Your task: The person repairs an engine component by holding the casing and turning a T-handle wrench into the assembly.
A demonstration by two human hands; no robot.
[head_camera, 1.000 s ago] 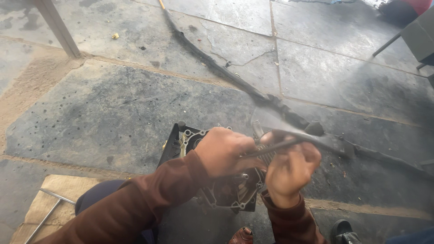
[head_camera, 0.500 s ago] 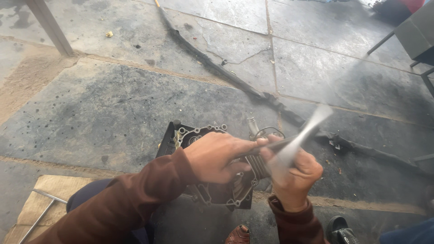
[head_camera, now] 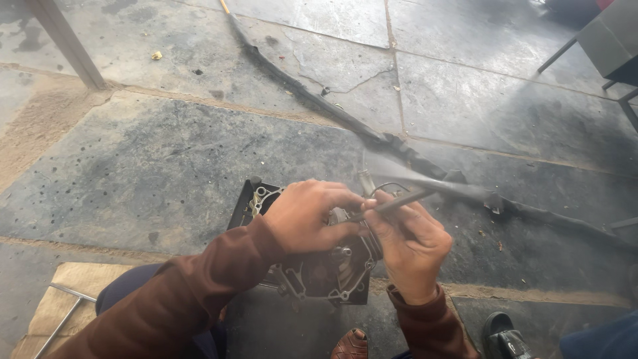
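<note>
A dark metal engine casing (head_camera: 319, 276) with bolt holes round its rim lies on the stone floor in front of me. My left hand (head_camera: 309, 216) rests over its top, fingers curled and pinched at the tip of a thin metal rod (head_camera: 405, 198). My right hand (head_camera: 409, 242) grips that rod, which slants up to the right and is blurred along its length. Both hands meet just above the casing's right side. Part of the casing is hidden under my hands.
A long black strip (head_camera: 372, 133) runs diagonally across the cracked stone slabs. A metal post (head_camera: 66, 43) stands at the far left. A cardboard piece (head_camera: 60, 299) with a metal tool (head_camera: 63, 319) lies at lower left. Shoes (head_camera: 505, 336) show at the bottom; furniture legs (head_camera: 598, 46) are at the upper right.
The rod in my right hand has swung down from pointing steeply up-right to a flatter slant. My left hand stays on the casing; the view has shifted slightly.
</note>
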